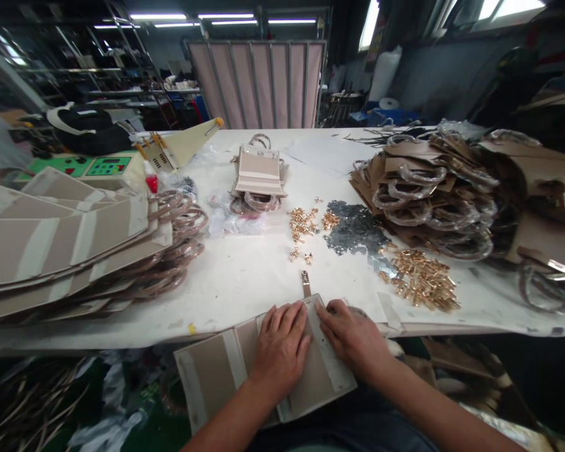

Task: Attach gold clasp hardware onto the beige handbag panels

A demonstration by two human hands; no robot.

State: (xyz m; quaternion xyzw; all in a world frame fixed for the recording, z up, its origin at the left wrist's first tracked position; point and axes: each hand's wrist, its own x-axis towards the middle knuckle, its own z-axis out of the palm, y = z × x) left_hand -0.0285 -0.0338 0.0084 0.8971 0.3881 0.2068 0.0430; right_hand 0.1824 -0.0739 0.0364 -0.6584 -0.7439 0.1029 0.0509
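A beige bag panel [258,351] with pale strips lies across the table's front edge and over my lap. Flat on top of it rests my left hand [285,345], fingers stretched out together toward the far edge. At the panel's right edge is my right hand [355,336], its fingers bent and closed on that edge near the far corner; what the fingertips touch underneath is hidden. Just beyond the corner a short strap with a metal clasp [306,282] sticks out onto the white table [245,270].
Flat bag panels [66,245] are stacked at left, wrapped handles [179,251] beside them. A handbag [260,169] stands mid-table. Gold prong fittings [302,223], grey metal plates [355,226] and gold hardware [424,279] lie to the right, before a heap of bag pieces [419,182].
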